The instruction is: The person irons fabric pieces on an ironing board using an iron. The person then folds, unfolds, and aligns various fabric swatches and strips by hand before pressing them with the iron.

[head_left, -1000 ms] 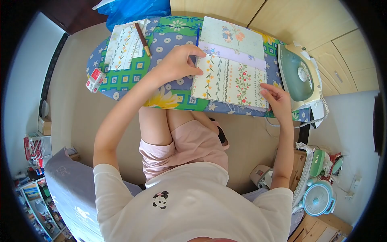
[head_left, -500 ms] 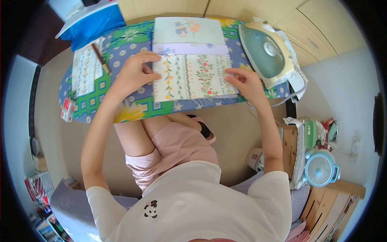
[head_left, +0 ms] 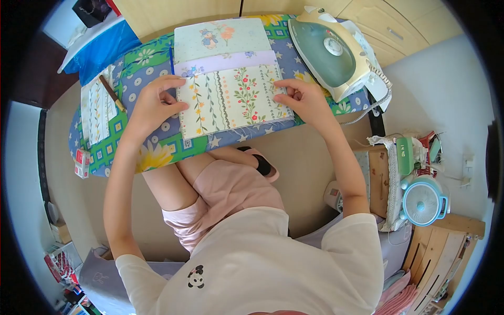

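Note:
A white fabric piece [head_left: 226, 102] printed with vertical rows of flowers and vines lies on the ironing board [head_left: 152, 142]. It has a frayed lower edge and a lilac band [head_left: 228, 62] along its top. Beyond the band is a pale blue section [head_left: 218, 35] with a small figure and pink flowers. At the fabric's left edge, my left hand [head_left: 155, 106] rests its index fingertip and thumb on top, spread apart. My right hand [head_left: 305, 102] touches the right side likewise, index finger and thumb apart, the other fingers curled.
A cream-and-green iron [head_left: 328, 52] lies at the board's right end, its cord hanging off. On the left are another floral strip [head_left: 97, 113], a brown-handled tool [head_left: 112, 93] and a small red-and-white box [head_left: 82, 163]. Cabinets stand behind; a blue fan [head_left: 422, 202] is at right.
The view has turned slightly, so the board, fabric and iron appear further left. Both hands remain at the fabric's sides, the right one a little further in over the edge.

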The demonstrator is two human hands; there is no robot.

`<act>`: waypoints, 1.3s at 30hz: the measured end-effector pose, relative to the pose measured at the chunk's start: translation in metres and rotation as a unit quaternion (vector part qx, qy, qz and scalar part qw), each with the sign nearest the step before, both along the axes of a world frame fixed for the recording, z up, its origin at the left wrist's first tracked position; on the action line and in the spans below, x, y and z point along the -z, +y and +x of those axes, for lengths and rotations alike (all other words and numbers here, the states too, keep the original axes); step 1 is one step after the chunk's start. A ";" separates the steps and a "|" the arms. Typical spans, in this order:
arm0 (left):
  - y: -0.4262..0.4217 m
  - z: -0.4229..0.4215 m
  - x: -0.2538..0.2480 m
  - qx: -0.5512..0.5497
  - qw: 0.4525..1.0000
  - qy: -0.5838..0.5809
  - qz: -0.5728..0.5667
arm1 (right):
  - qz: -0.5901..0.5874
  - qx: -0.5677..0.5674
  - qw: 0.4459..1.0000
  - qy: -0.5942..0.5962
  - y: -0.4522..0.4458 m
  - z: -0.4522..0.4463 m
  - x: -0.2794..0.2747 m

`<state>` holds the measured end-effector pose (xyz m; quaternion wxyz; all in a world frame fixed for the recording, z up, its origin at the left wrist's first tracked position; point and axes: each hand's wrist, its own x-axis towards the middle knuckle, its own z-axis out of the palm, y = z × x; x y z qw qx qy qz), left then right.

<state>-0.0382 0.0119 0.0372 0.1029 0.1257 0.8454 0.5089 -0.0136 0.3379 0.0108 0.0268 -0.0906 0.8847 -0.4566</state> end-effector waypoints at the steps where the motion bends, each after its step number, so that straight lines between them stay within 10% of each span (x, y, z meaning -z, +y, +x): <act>1: 0.000 0.000 0.000 0.001 1.000 0.000 0.000 | -0.001 0.000 1.000 0.002 -0.001 0.000 -0.001; 24: 0.003 0.004 -0.008 0.014 0.993 0.025 -0.118 | 0.066 0.008 0.996 0.060 -0.006 0.008 -0.003; 29: 0.011 0.005 -0.007 0.051 0.936 0.286 -0.198 | 0.092 0.041 0.980 0.174 -0.016 0.009 -0.022; 39: 0.070 0.012 0.036 0.102 0.898 0.362 -0.229 | 0.206 -0.086 0.932 0.287 -0.063 -0.012 0.011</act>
